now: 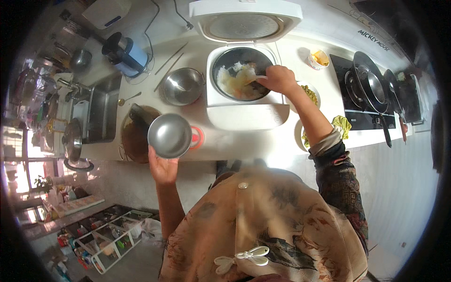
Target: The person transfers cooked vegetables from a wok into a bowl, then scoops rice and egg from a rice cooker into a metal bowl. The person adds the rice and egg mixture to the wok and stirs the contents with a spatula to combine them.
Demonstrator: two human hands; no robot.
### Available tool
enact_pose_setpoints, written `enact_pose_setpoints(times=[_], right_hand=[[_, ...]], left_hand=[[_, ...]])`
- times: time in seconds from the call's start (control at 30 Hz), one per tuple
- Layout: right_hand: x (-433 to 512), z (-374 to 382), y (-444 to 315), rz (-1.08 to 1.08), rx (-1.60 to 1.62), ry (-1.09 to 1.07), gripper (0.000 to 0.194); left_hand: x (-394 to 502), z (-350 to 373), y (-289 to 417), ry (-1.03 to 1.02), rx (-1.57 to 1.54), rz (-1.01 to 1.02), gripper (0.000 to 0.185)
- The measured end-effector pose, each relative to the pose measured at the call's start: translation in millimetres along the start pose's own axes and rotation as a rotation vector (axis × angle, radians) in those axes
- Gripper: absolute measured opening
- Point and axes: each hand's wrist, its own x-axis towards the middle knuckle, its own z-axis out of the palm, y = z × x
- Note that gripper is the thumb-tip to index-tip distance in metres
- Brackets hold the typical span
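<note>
My left hand (pixel 164 167) holds an empty-looking grey metal bowl (pixel 170 135) by its near rim, above the counter's front edge. My right hand (pixel 279 79) grips the handle of a pale rice paddle (pixel 256 78) and reaches over the rice cooker's dark inner pot (pixel 220 63). The paddle's blade is down in the cooked white rice (pixel 239 75), part of which looks yellowish and broken up. The white rice cooker (pixel 246 118) stands with its lid (pixel 245 24) raised at the back.
Left of the cooker stand a steel basin (pixel 183 86), a brown-looking pot (pixel 139 141), chopsticks (pixel 171 60), a blue appliance (pixel 132 58) and a sink (pixel 102 109). To the right are a dish of chopped green food (pixel 310 94), a paper cup (pixel 318 59) and a wok (pixel 366 70) on the cooktop.
</note>
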Motion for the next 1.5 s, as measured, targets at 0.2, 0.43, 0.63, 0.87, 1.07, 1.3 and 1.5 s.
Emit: enact_pose_setpoints(times=[0.2, 0.43, 0.63, 0.87, 1.07, 1.3, 1.5], right_hand=[[20.7, 25.2, 5.8, 0.001, 0.173, 0.027, 0.036], [13.3, 34.2, 8.2, -0.200, 0.264, 0.071, 0.026], [4.3, 31.2, -6.0, -0.100, 0.586, -0.037, 0.027], [1.3, 35.6, -4.3, -0.086, 0.766, -0.143, 0.027], [2.4, 48.2, -4.6, 0.055, 1.033, -0.109, 0.031], [-19.5, 24.3, 1.4, 0.240, 1.262, -0.162, 0.033], [-57.4, -12.3, -4.5, 0.033, 1.139, 0.144, 0.024]], left_hand=[[71.2, -8.5, 22.6, -0.011, -0.159, -0.312, 0.056], [105.5, -2.9, 22.5, -0.069, -0.060, -0.456, 0.059], [113.2, 17.6, 18.1, -0.091, 0.047, -0.412, 0.060], [119.7, 25.2, 12.4, -0.097, 0.080, -0.427, 0.060], [129.1, 35.2, 3.2, -0.107, 0.051, -0.480, 0.050], [152.7, 65.5, 0.6, -0.116, 0.314, -0.409, 0.046], [168.8, 108.0, -18.2, -0.121, 0.375, -0.377, 0.037]])
